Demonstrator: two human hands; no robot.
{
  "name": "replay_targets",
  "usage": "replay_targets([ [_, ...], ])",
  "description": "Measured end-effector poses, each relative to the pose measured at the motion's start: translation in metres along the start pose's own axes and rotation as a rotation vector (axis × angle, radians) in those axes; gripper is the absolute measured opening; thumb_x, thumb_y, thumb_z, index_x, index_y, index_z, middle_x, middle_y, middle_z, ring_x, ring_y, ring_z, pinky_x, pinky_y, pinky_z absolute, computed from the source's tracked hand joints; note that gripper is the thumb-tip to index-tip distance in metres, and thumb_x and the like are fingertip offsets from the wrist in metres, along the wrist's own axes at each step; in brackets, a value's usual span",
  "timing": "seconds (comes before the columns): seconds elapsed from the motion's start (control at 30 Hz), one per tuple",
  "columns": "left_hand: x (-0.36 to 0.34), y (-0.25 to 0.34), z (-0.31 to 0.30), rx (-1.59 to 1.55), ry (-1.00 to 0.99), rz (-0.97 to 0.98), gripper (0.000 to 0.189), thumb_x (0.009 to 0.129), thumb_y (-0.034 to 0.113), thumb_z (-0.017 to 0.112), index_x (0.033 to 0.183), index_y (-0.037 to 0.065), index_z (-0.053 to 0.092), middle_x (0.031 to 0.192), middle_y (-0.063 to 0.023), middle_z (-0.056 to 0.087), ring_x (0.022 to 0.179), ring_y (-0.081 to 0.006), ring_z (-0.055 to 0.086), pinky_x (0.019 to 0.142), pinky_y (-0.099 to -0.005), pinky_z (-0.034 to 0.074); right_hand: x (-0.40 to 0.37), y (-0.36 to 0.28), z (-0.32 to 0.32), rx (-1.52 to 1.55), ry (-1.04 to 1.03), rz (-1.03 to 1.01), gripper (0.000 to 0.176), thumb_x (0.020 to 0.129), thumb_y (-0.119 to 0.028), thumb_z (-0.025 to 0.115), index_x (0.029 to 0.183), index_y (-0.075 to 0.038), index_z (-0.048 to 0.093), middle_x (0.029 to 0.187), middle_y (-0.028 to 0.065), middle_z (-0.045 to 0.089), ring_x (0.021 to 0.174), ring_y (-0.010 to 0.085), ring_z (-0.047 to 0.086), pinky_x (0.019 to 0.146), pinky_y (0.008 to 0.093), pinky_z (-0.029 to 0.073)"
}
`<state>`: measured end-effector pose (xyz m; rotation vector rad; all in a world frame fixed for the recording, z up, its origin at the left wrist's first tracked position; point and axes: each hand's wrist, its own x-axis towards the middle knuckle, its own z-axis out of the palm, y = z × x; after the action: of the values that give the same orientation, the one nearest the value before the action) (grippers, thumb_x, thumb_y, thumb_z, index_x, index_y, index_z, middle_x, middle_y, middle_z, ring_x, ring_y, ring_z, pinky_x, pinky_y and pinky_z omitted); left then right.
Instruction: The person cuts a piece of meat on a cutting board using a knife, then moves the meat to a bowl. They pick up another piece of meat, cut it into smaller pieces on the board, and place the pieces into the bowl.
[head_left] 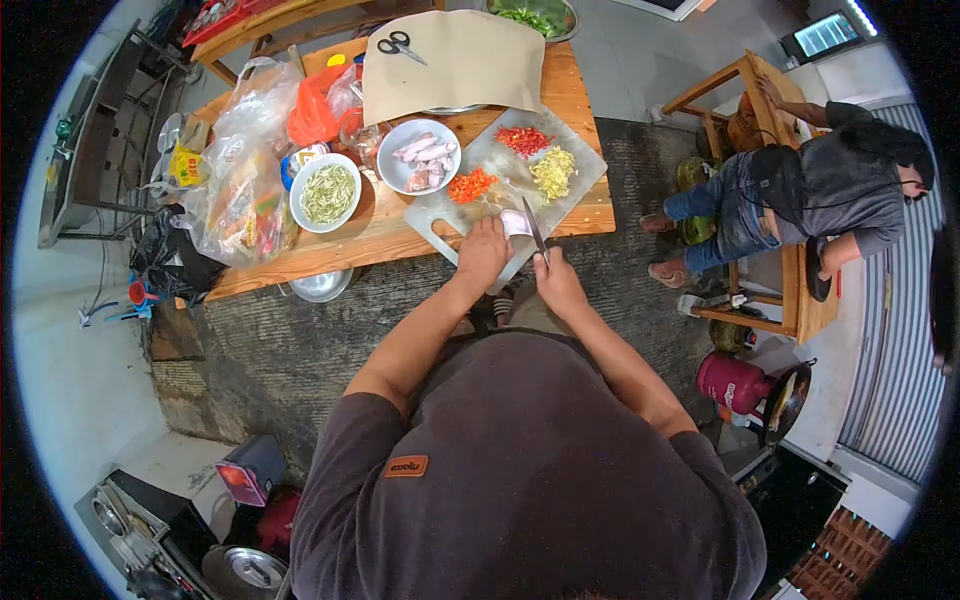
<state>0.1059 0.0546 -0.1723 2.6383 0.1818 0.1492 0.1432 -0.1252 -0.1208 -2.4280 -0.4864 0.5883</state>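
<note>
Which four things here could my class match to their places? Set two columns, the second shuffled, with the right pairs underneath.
Things
1. Scissors
2. Knife
3. Orange chopped heap
4. Pale piece

Places
A. At the left hand
B. On the brown sheet
C. On the pale board, clear of both hands
D. Gripped in the right hand

Pairs: 1-B, 2-D, 3-C, 4-A

We count one knife (pixel 535 227), one cutting board (pixel 587 164), three chopped heaps (pixel 552 173), two white bowls (pixel 392 173), one pair of scissors (pixel 401 46).
</note>
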Motion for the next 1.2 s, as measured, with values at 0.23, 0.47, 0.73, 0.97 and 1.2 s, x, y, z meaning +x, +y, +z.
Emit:
replay_targets([
  [0.23,0.021,0.011,-0.02,-0.213,-0.068,-0.321,0.034,0.087,0.033,0.061,0.091,-0.001,0.063,0.088,-0.0238,0.067,0.086,-0.0374,0.067,0.081,-0.0454,0.054,-0.002,0.026,-0.019,0.023,0.012,-0.043,0.038,0.1,-0.033,0.052,0.119,-0.001,0.043,0.091,0.0337,0.066,0.086,0.0539,0.063,0.077,0.0599,0.049],
  [0.47,0.038,-0.004,-0.032,-0.761,-0.493,-0.686,0.045,0.094,0.045,0.053,0.087,0.003,0.064,0.067,-0.0101,0.062,0.053,-0.0184,0.054,0.045,-0.0339,0.04,0.015,0.029,-0.034,0.049,-0.058,-0.098,0.046,0.099,-0.032,0.053,0.131,-0.003,0.038,0.093,0.0332,0.066,0.087,0.054,0.063,0.079,0.06,0.048],
  [0.73,0.003,0.005,-0.003,-0.128,0.094,-0.42,0.032,0.094,0.033,0.056,0.101,0.003,0.063,0.09,-0.0182,0.064,0.077,-0.0321,0.064,0.069,-0.0429,0.051,0.004,0.061,-0.032,0.019,-0.143,-0.081,0.03,0.103,-0.03,0.045,0.113,-0.002,0.043,0.091,0.0308,0.066,0.088,0.0525,0.063,0.077,0.0596,0.047],
  [0.97,-0.017,0.05,-0.028,0.061,0.304,0.02,0.029,0.078,0.015,0.074,0.105,0.007,0.068,0.113,-0.013,0.06,0.111,-0.0344,0.055,0.093,-0.0473,0.045,-0.013,0.068,-0.023,0.055,0.005,-0.311,0.029,0.103,-0.026,0.047,0.12,-0.003,0.046,0.09,0.031,0.066,0.088,0.052,0.063,0.076,0.0597,0.047],
  [1.2,-0.017,0.037,-0.019,0.06,0.266,0.058,0.022,0.078,0.016,0.075,0.097,0.007,0.07,0.116,-0.0095,0.062,0.113,-0.0318,0.056,0.092,-0.0442,0.049,-0.02,0.036,-0.023,0.006,-0.123,-0.195,0.029,0.104,-0.027,0.044,0.12,-0.003,0.044,0.095,0.0311,0.066,0.09,0.0517,0.063,0.08,0.0585,0.048],
])
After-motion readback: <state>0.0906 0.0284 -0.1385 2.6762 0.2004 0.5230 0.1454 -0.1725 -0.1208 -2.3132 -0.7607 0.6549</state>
